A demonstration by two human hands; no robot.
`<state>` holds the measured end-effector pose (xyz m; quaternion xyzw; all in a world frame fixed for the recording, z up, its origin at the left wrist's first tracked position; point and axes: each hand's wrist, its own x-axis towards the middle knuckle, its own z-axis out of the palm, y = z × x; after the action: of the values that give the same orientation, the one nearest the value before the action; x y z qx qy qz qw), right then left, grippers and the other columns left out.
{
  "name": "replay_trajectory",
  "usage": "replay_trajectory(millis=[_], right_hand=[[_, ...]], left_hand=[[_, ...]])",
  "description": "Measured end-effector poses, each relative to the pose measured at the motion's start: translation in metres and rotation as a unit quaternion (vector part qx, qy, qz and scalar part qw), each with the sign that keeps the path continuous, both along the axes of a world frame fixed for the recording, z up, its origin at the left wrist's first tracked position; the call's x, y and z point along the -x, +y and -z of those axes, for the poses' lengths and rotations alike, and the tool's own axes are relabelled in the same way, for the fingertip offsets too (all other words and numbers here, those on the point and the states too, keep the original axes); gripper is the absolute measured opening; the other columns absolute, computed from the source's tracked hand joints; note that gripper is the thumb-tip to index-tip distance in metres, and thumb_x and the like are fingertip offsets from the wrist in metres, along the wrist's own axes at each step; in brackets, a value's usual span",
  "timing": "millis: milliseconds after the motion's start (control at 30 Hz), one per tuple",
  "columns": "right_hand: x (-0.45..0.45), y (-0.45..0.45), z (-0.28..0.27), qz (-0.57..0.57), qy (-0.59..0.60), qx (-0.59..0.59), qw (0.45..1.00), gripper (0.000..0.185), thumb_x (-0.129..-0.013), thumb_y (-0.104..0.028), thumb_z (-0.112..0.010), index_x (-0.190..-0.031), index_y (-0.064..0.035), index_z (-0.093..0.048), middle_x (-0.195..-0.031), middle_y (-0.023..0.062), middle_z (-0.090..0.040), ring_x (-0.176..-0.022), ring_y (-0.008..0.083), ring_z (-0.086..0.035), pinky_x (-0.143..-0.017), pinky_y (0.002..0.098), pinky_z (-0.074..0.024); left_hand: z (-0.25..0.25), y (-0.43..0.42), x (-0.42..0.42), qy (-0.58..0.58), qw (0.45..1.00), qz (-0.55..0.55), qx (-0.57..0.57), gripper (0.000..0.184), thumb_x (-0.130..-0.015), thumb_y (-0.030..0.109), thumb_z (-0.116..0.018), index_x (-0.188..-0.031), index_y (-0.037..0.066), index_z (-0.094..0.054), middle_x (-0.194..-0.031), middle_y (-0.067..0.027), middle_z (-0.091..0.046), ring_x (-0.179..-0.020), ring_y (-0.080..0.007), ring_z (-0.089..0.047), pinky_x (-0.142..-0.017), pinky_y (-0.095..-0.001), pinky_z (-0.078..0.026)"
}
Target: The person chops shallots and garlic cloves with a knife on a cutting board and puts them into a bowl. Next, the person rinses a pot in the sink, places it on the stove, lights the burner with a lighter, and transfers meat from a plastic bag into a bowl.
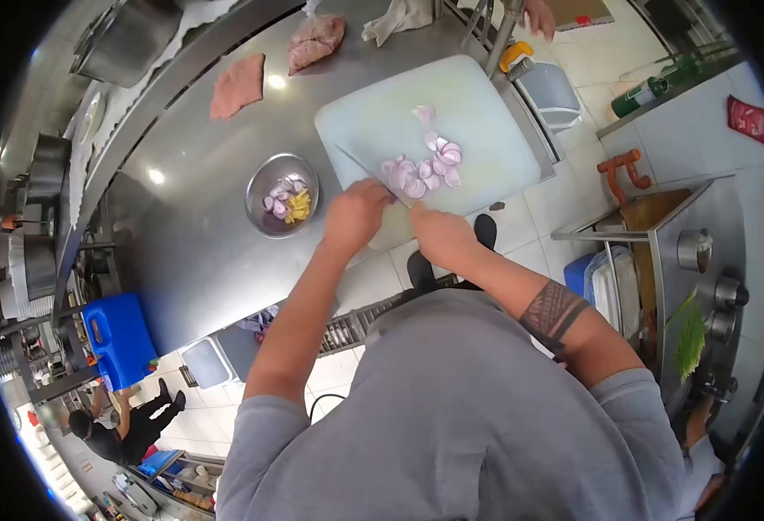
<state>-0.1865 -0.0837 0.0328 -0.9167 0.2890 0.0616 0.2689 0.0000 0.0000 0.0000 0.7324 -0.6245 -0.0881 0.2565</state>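
A white cutting board (pixel 486 113) lies on the steel table, with sliced purple onion (pixel 429 169) in a loose pile on it. My right hand (pixel 444 234) is closed on the handle end of a knife (pixel 360 167), whose blade points up and left across the board. At the onion's left edge, my left hand (pixel 356 215) has its fingers bent down beside the blade; what they hold, if anything, is hidden. Left of the board, a steel bowl (pixel 254 213) holds onion slices and yellow strips.
Pieces of raw meat (pixel 238 85) and a cloth (pixel 397 21) lie on the steel table (pixel 182 226). A blue container (pixel 119 340) is at the table's left end. One person (pixel 130 425) is at lower left; another person's hand (pixel 539 17) shows at top.
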Motion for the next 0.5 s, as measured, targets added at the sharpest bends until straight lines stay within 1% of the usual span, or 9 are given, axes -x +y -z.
replay_trajectory(millis=[67,100,167,200,267,367,467,500], right_hand=[[-0.009,-0.012,-0.004,0.004,0.024,-0.011,1.0,0.03,-0.086,-0.001,-0.062,-0.114,0.0038,-0.053,-0.093,0.0281,-0.073,-0.09,0.0451,-0.074,-0.08,0.0542,-0.0583],[0.001,0.015,-0.005,0.001,0.042,-0.052,0.998,0.03,-0.086,-0.001,-0.062,-0.114,0.0038,-0.053,-0.093,0.0281,-0.073,-0.09,0.0451,-0.074,-0.08,0.0542,-0.0583],[-0.001,0.013,0.003,0.005,0.01,-0.04,0.999,0.03,-0.086,-0.001,-0.062,-0.114,0.0038,-0.053,-0.094,0.0279,-0.073,-0.09,0.0453,-0.073,-0.079,0.0543,-0.0582],[-0.003,0.007,-0.002,0.004,0.006,-0.031,0.999,0.03,-0.086,-0.001,-0.062,-0.114,0.0038,-0.053,-0.094,0.0279,-0.073,-0.09,0.0453,-0.073,-0.079,0.0543,-0.0582],[-0.006,0.007,-0.009,0.003,0.021,-0.027,0.999,0.029,-0.086,-0.001,-0.061,-0.114,0.0037,-0.053,-0.095,0.0281,-0.073,-0.091,0.0462,-0.073,-0.079,0.0549,-0.058],[-0.003,0.009,0.005,-0.003,0.027,-0.046,0.999,0.028,-0.087,-0.002,-0.061,-0.114,0.0033,-0.054,-0.095,0.0278,-0.074,-0.092,0.0463,-0.073,-0.08,0.0551,-0.0577],[-0.009,0.011,-0.02,0.002,0.017,-0.032,0.999,0.027,-0.088,0.0,-0.059,-0.114,0.0036,-0.054,-0.096,0.0283,-0.074,-0.092,0.0472,-0.073,-0.081,0.0559,-0.0573],[-0.007,0.016,-0.012,0.002,0.02,-0.037,0.999,0.027,-0.088,0.0,-0.059,-0.114,0.0036,-0.054,-0.096,0.0283,-0.074,-0.092,0.0472,-0.073,-0.081,0.0559,-0.0573]], left_hand=[[0.001,-0.011,-0.01,0.004,0.998,-0.005,0.066,0.008,-0.085,0.008,-0.073,-0.092,0.006,-0.075,-0.098,-0.01,-0.073,-0.093,-0.033,-0.071,-0.077,-0.0438,-0.058],[-0.003,0.019,0.001,0.021,0.999,-0.008,0.024,0.008,-0.085,0.008,-0.073,-0.092,0.006,-0.075,-0.098,-0.01,-0.073,-0.093,-0.033,-0.071,-0.077,-0.0438,-0.058],[-0.003,0.014,0.0,0.017,0.999,0.006,0.032,0.007,-0.085,0.008,-0.072,-0.092,0.005,-0.074,-0.097,-0.0098,-0.073,-0.092,-0.0333,-0.071,-0.078,-0.0444,-0.058],[-0.005,0.008,-0.001,0.013,0.999,0.006,0.041,0.007,-0.085,0.008,-0.072,-0.092,0.005,-0.074,-0.097,-0.0098,-0.073,-0.092,-0.0333,-0.071,-0.078,-0.0444,-0.058],[-0.006,0.008,-0.002,0.009,0.999,-0.009,0.03,0.007,-0.086,0.007,-0.071,-0.092,0.004,-0.074,-0.097,-0.0105,-0.073,-0.091,-0.0342,-0.07,-0.078,-0.0445,-0.058],[-0.006,0.011,-0.001,0.041,0.998,0.007,0.044,0.007,-0.086,0.006,-0.071,-0.092,0.003,-0.073,-0.096,-0.0114,-0.072,-0.091,-0.0349,-0.07,-0.078,-0.0446,-0.058],[-0.008,0.014,-0.002,0.013,1.0,-0.01,0.024,0.006,-0.087,0.006,-0.07,-0.091,0.003,-0.073,-0.095,-0.0119,-0.072,-0.09,-0.0353,-0.07,-0.077,-0.0449,-0.057],[-0.003,0.019,0.0,0.016,1.0,-0.01,0.019,0.006,-0.087,0.006,-0.07,-0.091,0.003,-0.073,-0.095,-0.0119,-0.072,-0.09,-0.0353,-0.07,-0.077,-0.0449,-0.057]])
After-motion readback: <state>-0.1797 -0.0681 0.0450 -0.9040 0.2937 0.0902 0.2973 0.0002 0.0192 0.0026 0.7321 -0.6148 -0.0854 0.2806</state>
